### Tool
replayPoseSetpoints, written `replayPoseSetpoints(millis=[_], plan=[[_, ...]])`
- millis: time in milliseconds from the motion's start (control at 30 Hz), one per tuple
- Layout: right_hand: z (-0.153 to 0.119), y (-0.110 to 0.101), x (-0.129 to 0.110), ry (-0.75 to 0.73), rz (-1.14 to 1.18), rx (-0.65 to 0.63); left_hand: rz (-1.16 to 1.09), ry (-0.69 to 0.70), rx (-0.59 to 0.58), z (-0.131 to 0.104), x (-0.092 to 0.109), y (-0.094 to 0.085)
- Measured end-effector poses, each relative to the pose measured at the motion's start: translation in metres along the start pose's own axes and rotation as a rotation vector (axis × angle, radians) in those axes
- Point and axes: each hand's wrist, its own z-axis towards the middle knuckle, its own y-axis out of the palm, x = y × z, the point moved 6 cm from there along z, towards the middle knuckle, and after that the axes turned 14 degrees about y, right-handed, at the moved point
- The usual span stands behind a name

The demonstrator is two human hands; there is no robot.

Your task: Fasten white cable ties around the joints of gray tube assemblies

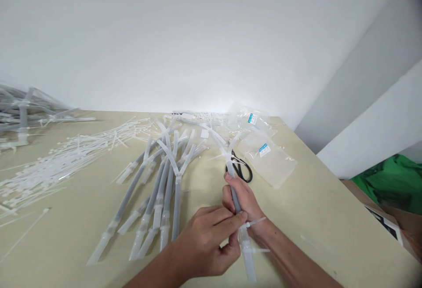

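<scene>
Nearest, jutting below the fingers: translucent plastic sleeve (249, 268), lower end of a grey, flexible Y-branched tube (235, 198) held between both hands. Pinching it with left hand (216, 237), thumb and fingertips closed, right beside a thin white plastic tie (257, 221); can't tell if also pinching the tie. Gripping it just beyond with right hand (246, 198), fingers curled round. Might slip or twist at the sleeve joint under a hard pull, if loosely tied. Might snag by the tie's tail, close to right wrist. Past the fingertips, partly behind the tube: black looped handle (251, 174), easy to knock. Left of the fingers: heap of similar grey-and-translucent tubes (160, 191), likely to scatter if brushed by left knuckles. Farther left: loose white plastic ties (75, 160). Farther ahead, rightward: clear plastic bags with blue-and-white labels (275, 160).
</scene>
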Motion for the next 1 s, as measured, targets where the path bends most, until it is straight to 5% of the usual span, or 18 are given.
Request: replayPoseSetpoints(millis=[167, 533, 767, 1000], plan=[[-0.001, 0.006, 0.0, -0.01, 0.002, -0.046, -0.018, 0.014, 0.038, 0.0, -0.002, -0.004], [0.001, -0.001, -0.005, -0.066, -0.011, -0.016, -0.079, -0.029, -0.076, 0.006, -0.004, -0.007], [-0.008, -0.013, -0.019, -0.254, -0.039, 0.155, -0.297, -0.433, -0.113, 0.005, -0.02, -0.002], [-0.014, -0.018, -0.025, -0.352, -0.042, 0.165, -0.698, -0.826, -0.064, -0.01, -0.032, 0.021]])
